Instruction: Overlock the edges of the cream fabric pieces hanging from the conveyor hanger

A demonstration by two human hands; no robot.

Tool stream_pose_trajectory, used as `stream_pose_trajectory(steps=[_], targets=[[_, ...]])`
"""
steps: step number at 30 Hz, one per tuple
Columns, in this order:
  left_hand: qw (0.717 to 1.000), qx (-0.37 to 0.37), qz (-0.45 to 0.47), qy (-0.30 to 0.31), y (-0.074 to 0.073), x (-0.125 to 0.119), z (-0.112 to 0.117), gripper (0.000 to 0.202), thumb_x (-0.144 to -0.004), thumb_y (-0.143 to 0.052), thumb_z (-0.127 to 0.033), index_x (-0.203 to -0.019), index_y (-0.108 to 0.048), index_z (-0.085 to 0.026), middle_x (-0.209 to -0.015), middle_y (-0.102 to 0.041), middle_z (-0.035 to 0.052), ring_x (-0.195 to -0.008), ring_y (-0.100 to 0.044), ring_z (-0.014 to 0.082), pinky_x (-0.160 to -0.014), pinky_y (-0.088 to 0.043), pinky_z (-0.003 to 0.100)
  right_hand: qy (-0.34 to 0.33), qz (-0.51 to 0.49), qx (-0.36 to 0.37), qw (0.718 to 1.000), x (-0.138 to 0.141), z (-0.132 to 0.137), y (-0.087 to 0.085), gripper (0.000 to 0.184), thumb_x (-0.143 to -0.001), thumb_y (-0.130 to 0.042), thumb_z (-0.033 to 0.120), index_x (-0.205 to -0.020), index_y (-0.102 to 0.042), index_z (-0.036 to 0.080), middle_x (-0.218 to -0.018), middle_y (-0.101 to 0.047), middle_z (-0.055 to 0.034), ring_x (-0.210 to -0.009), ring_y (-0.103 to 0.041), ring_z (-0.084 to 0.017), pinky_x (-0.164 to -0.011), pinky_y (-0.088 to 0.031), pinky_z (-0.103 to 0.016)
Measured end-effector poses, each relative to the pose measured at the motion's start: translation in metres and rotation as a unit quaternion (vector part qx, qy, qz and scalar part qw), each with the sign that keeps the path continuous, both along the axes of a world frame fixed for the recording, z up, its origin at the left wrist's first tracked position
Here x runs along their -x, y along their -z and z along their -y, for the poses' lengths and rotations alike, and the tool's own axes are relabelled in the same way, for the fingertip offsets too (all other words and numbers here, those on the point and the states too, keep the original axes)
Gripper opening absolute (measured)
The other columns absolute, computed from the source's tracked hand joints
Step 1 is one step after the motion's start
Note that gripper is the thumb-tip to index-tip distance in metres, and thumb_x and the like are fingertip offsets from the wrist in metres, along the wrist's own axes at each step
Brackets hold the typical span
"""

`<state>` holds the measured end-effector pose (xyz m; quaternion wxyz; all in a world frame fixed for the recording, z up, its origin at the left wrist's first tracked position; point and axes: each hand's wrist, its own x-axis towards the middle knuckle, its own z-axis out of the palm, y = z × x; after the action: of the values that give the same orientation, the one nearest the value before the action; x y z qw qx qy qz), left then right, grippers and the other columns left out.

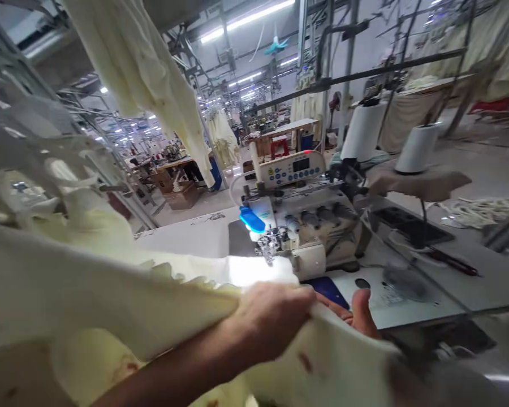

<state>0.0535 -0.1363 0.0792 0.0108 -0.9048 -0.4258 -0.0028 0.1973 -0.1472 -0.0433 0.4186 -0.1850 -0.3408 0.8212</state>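
Gripping pale fabric (110, 288), left hand (271, 322) closed on its edge, right hand (360, 316) pinching beneath, cloth running leftward from sewing machine (305, 226).

A white sewing table (195, 234) carries an overlock machine (309, 226) and pale yellow fabric (110, 282).

Pale cream-yellow fabric (110, 294) with small reddish-brown specks, off-white sewing machine (305, 226) with a bright blue clip at its lamp, cream control panel (292, 168) with blue buttons and dark display, two white thread cones (418, 148), light grey counter (407, 294), red stool (280, 146) behind
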Motion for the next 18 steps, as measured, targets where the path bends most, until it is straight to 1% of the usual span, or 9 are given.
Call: stream_pose_trajectory(steps=[1, 3, 5, 6, 9, 11, 14, 16, 18], targets=[[0.999, -0.016, -0.013, -0.031, 0.016, -0.001, -0.006, 0.008, -0.083, -0.046, -0.026, -0.081, -0.054, -0.025, -0.06, -0.064, -0.0032, -0.049, -0.056, 0.0148, -0.043, -0.02, 0.026, 0.0, -0.018, 0.011, 1.0, -0.006, -0.001, -0.001, 0.094, -0.062, -0.022, 0.091, -0.116, -0.053, 0.021, -0.099, -0.062, -0.013, -0.083, -0.061, -0.027, -0.068, -0.047, -0.037], [0.995, -0.055, -0.03, -0.083, 0.039, 0.006, -0.015, 0.013, -0.086, -0.042, -0.028, -0.083, -0.055, -0.024, -0.058, -0.062, -0.0023, -0.047, -0.054, 0.0154, -0.044, -0.019, 0.028, 0.011, -0.015, -0.009, 1.0, -0.01, -0.003, -0.002, 0.087, -0.057, -0.048, 0.086, -0.114, -0.052, 0.021, -0.099, -0.061, -0.0111, -0.082, -0.06, -0.024, -0.07, -0.046, -0.034], [0.99, -0.08, -0.029, -0.108, 0.049, 0.015, -0.018, 0.016, -0.088, -0.039, -0.027, -0.083, -0.054, -0.023, -0.061, -0.062, -0.0021, -0.05, -0.053, 0.0149, -0.046, -0.022, 0.028, 0.056, 0.057, -0.065, 0.995, -0.005, -0.008, -0.001, 0.07, -0.056, -0.072, 0.065, -0.106, -0.053, 0.021, -0.093, -0.06, -0.006, -0.079, -0.057, -0.019, -0.07, -0.044, -0.028], [0.989, -0.092, -0.021, -0.117, 0.05, 0.019, -0.017, 0.018, -0.089, -0.038, -0.025, -0.08, -0.053, -0.023, -0.064, -0.061, -0.0017, -0.054, -0.054, 0.0147, -0.048, -0.025, 0.027, 0.08, 0.097, -0.089, 0.988, -0.001, -0.01, 0.0, 0.058, -0.059, -0.076, 0.055, -0.099, -0.054, 0.02, -0.088, -0.059, -0.0033, -0.077, -0.055, -0.017, -0.068, -0.043, -0.025], [0.982, -0.132, 0.041, -0.131, 0.047, 0.024, -0.01, 0.022, -0.089, -0.037, -0.019, -0.071, -0.05, -0.02, -0.07, -0.058, 0.0, -0.066, -0.053, 0.0143, -0.057, -0.033, 0.025, 0.129, 0.163, -0.112, 0.972, 0.015, -0.012, 0.005, 0.033, -0.075, -0.067, 0.046, -0.081, -0.054, 0.016, -0.073, -0.054, 0.0007, -0.068, -0.05, -0.012, -0.06, -0.037, -0.021], [0.976, -0.137, 0.096, -0.138, 0.044, 0.024, -0.007, 0.023, -0.089, -0.039, -0.021, -0.069, -0.049, -0.019, -0.064, -0.054, -0.0009, -0.061, -0.05, 0.0125, -0.056, -0.033, 0.024, 0.149, 0.145, -0.104, 0.973, 0.022, -0.011, 0.005, 0.032, -0.08, -0.06, 0.048, -0.084, -0.055, 0.016, -0.074, -0.053, 0.0002, -0.069, -0.049, -0.013, -0.061, -0.038, -0.022], [0.964, -0.148, 0.146, -0.167, 0.042, 0.023, -0.012, 0.027, -0.09, -0.039, -0.027, -0.066, -0.047, -0.018, -0.054, -0.046, -0.0035, -0.05, -0.042, 0.0097, -0.05, -0.029, 0.023, 0.152, 0.128, -0.102, 0.975, 0.028, -0.01, 0.0, 0.035, -0.079, -0.062, 0.045, -0.101, -0.054, 0.018, -0.086, -0.058, -0.0025, -0.079, -0.053, -0.017, -0.069, -0.042, -0.026], [0.959, -0.166, 0.152, -0.17, 0.04, 0.024, -0.022, 0.029, -0.091, -0.039, -0.029, -0.064, -0.044, -0.018, -0.054, -0.045, -0.0035, -0.05, -0.04, 0.0095, -0.05, -0.027, 0.023, 0.168, 0.187, -0.115, 0.961, 0.029, -0.014, -0.005, 0.034, -0.08, -0.06, 0.046, -0.097, -0.055, 0.017, -0.084, -0.058, -0.003, -0.079, -0.053, -0.018, -0.068, -0.043, -0.026], [0.962, -0.169, 0.143, -0.159, 0.04, 0.028, -0.034, 0.029, -0.091, -0.038, -0.029, -0.064, -0.042, -0.019, -0.058, -0.047, -0.0025, -0.053, -0.041, 0.0101, -0.051, -0.027, 0.023, 0.209, 0.267, -0.131, 0.932, 0.029, -0.021, -0.009, 0.033, -0.084, -0.052, 0.049, -0.088, -0.054, 0.017, -0.075, -0.056, -0.0021, -0.071, -0.052, -0.017, -0.061, -0.041, -0.024]])
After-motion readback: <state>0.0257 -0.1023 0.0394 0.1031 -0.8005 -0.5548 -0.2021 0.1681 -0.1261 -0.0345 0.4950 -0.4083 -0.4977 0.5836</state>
